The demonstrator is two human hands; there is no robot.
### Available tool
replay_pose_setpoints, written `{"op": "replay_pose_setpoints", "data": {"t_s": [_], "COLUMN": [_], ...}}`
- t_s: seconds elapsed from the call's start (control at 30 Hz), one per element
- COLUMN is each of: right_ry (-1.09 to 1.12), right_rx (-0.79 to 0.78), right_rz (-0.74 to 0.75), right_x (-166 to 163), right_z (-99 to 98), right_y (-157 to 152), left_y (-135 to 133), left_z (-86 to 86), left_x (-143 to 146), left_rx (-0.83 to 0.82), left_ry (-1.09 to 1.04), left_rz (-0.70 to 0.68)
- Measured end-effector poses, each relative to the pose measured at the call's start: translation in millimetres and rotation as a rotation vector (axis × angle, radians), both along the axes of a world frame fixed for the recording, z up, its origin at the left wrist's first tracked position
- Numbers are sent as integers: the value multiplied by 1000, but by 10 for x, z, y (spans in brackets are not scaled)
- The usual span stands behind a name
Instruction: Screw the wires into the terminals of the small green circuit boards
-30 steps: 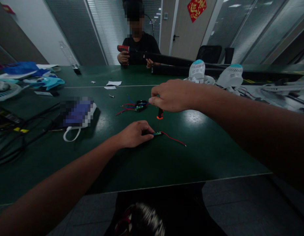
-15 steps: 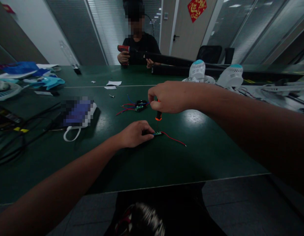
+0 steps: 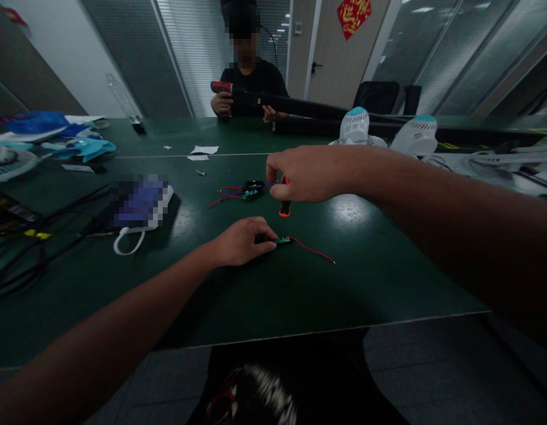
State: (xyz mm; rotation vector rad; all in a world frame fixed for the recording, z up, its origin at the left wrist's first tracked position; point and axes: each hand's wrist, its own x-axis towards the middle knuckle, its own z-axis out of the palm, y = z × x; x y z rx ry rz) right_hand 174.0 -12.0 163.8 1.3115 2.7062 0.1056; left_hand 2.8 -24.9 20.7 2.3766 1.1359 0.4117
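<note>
On the green table lies a small green circuit board (image 3: 284,241), its left end pinched between the thumb and fingers of my left hand (image 3: 246,241). A red wire (image 3: 315,251) runs from the board's right end to a bare tip. My right hand (image 3: 302,173) grips the handle of a black and orange screwdriver (image 3: 285,208) from above. The screwdriver stands nearly upright and its thin shaft reaches down to the board. Just beyond my hands, more circuit boards (image 3: 252,192) with red and blue wires lie together.
A blurred device with a white cable (image 3: 130,242) and black cables (image 3: 16,277) lie on the left. Paper scraps (image 3: 204,150) and a small screw-like piece (image 3: 201,173) lie farther back. White fan-like devices (image 3: 355,125) stand at right. Opposite, a person holds a red power tool (image 3: 222,88) against a long black bar (image 3: 304,107).
The fingers of my right hand have shifted slightly on the screwdriver handle, showing more of its orange part. The left hand and the board have stayed in place.
</note>
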Motion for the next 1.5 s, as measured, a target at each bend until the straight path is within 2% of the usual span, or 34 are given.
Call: {"op": "replay_pose_setpoints", "data": {"t_s": [0.23, 0.57, 1.17, 1.5], "right_ry": [74, -34, -33, 59], "right_rx": [-9, 15, -2, 27], "right_rz": [22, 5, -6, -12], "right_x": [23, -17, 3, 25], "right_z": [-5, -7, 18, -35], "right_y": [-6, -12, -11, 52], "left_y": [-2, -3, 9, -3], "left_z": [12, 3, -25, 8], "left_x": [16, 5, -4, 13], "left_rx": [-24, -14, -18, -12], "left_ry": [-13, -4, -19, 8], "left_rz": [8, 0, -3, 3]}}
